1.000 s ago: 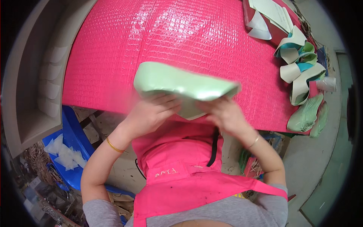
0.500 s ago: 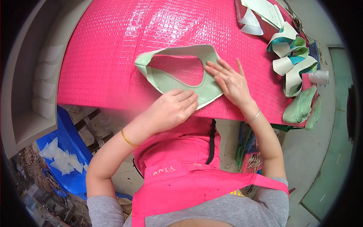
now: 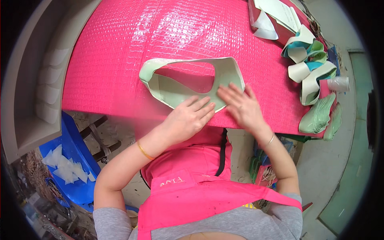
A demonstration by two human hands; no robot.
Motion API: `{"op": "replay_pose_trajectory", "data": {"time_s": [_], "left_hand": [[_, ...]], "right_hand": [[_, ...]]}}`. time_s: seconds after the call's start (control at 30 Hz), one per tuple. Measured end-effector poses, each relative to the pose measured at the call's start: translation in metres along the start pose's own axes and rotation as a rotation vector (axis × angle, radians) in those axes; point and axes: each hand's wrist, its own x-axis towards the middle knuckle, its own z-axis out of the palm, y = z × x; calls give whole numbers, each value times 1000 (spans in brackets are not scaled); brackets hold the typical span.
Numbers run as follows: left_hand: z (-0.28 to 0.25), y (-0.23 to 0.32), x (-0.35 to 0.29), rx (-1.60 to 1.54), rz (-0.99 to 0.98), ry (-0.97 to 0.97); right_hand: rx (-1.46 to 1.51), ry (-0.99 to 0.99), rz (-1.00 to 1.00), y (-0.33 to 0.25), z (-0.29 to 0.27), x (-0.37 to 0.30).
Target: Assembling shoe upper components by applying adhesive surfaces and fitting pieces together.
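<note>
A pale green shoe upper (image 3: 187, 97) lies on the pink table, its large opening showing the cover beneath and its rounded heel end at the left. Along its near edge my left hand (image 3: 187, 121) rests with fingers stretched out and lying over the material. My right hand (image 3: 242, 108) is over the broad right end of the upper, fingers extended and slightly smeared by motion. Neither hand is wrapped round anything. The fingers hide part of the upper's near and right edges.
The table has a shiny pink textured cover (image 3: 116, 60). At its right stand several white-and-teal shoe pieces (image 3: 316, 82) and a stack of green pieces (image 3: 318, 114). White sheets (image 3: 280, 14) lie far right. A grey shelf (image 3: 24, 100) and blue tray (image 3: 78, 188) are at left.
My right hand has moved down and slightly left across the upper. The upper's far edge has shifted toward me and its right end spreads further right. My left hand has moved slightly right and nearer.
</note>
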Motion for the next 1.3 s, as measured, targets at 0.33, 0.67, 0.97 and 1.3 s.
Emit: {"op": "replay_pose_trajectory", "data": {"time_s": [0.33, 0.67, 0.97, 1.3], "left_hand": [[-14, 4, -36, -188, -15, 44], [-79, -20, 9, 238, -222, 351], [-100, 12, 116, 66, -335, 187], [-89, 95, 169, -738, 170, 133]], "right_hand": [[0, 97, 57, -1, -4, 1], [224, -66, -5, -47, -12, -24], [444, 306, 159, -78, -113, -16], [-629, 805, 1045, 192, -181, -194]]}}
